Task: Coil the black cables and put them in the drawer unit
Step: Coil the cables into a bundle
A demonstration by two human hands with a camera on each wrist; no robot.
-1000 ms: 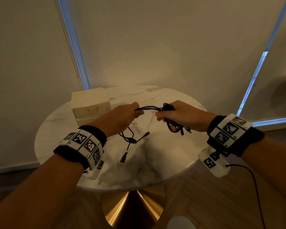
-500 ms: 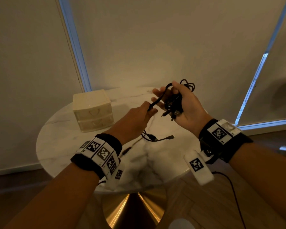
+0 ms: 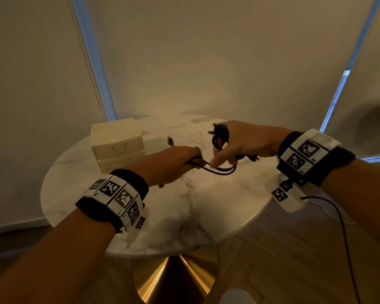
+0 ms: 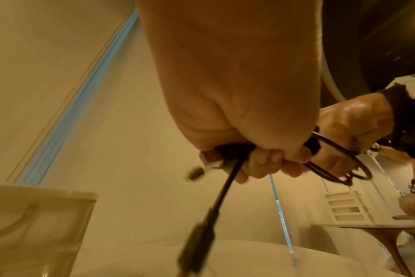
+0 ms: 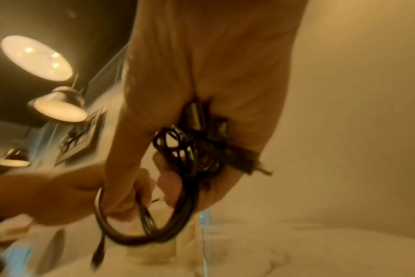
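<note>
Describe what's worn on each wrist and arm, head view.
Bare forearms, no sleeves. Each wrist has a black band with white panels of square black-and-white marker codes: left band, right band. A small white marked box hangs under the right band, trailing a thin dark wire.

Two hands (image 3: 171,163) (image 3: 246,139), one drawer unit (image 3: 116,143)
</note>
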